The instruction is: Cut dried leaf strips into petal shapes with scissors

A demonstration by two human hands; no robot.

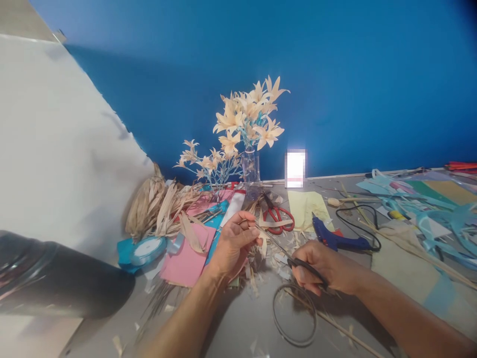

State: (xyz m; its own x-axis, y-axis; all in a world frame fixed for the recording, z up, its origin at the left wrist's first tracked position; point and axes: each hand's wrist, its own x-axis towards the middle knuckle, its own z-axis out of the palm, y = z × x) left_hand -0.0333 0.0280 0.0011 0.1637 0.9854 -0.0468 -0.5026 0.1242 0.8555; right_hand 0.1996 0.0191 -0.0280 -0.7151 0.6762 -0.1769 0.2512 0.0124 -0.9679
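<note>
My left hand (236, 246) is closed, pinching a small pale strip of dried corn husk (276, 223) between thumb and fingers. The strip sticks out to the right of the fingertips. In my right hand (316, 266) is a pair of scissors (307, 271) with black handles. Their slim blades point up and left, with the tips close to my left fingertips. Whether the blades touch the husk I cannot tell. Husk scraps (276, 256) litter the table beneath both hands. Just behind lies a pair of red-handled scissors (278, 220).
Husk flowers stand in a clear vase (251, 171) at the back. A blue glue gun (341, 238) lies right, its cord looping behind. A wire coil (294, 314) sits in front. At left are a ribbon roll (148, 250), pink paper (188, 258), a husk bundle (145, 206) and a dark cylinder (67, 276).
</note>
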